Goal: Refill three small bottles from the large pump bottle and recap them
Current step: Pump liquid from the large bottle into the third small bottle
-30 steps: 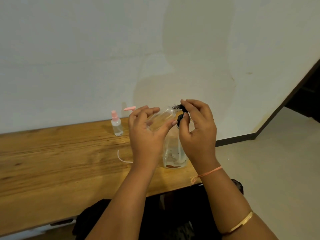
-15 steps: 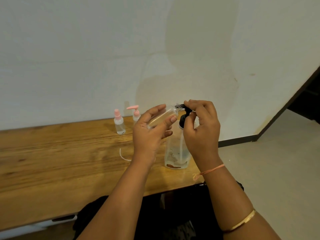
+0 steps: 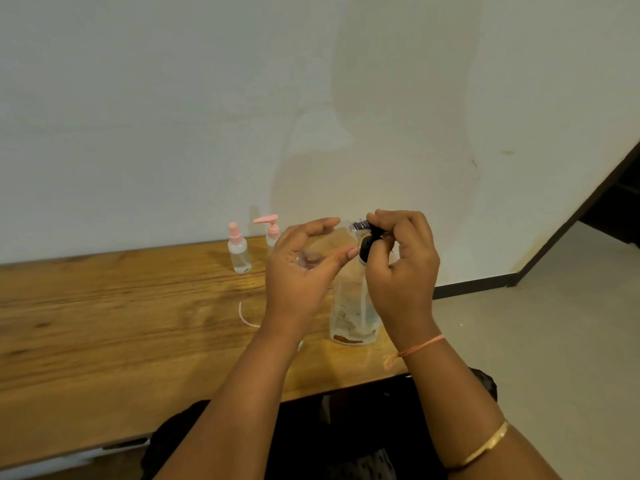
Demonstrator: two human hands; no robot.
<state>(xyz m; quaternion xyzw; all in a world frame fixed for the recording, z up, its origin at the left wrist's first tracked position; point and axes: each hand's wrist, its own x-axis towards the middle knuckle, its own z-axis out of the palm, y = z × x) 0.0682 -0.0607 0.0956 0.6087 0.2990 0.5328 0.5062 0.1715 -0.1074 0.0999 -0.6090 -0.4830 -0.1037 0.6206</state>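
The large clear pump bottle (image 3: 353, 306) stands near the table's right end. It has a black pump head (image 3: 365, 247), which my right hand (image 3: 403, 261) grips from above with curled fingers. My left hand (image 3: 301, 271) holds a small clear uncapped bottle (image 3: 322, 247) tilted between thumb and fingers, its mouth up against the pump's nozzle (image 3: 358, 224). Two other small bottles stand at the back by the wall. One is a spray bottle (image 3: 239, 252) with a pink top, the other a pump bottle (image 3: 272, 230) with a pink head, partly hidden by my left hand.
The wooden table (image 3: 121, 323) runs left from the bottles, and its right end is just past the large bottle. A thin white tube (image 3: 246, 317) lies on the wood beside my left wrist. A white wall stands right behind the table, with grey floor to the right.
My left hand has turned so the palm faces me more, its fingers looser round the small bottle. The bottle's mouth stays at the nozzle. My right hand keeps its grip on the pump head.
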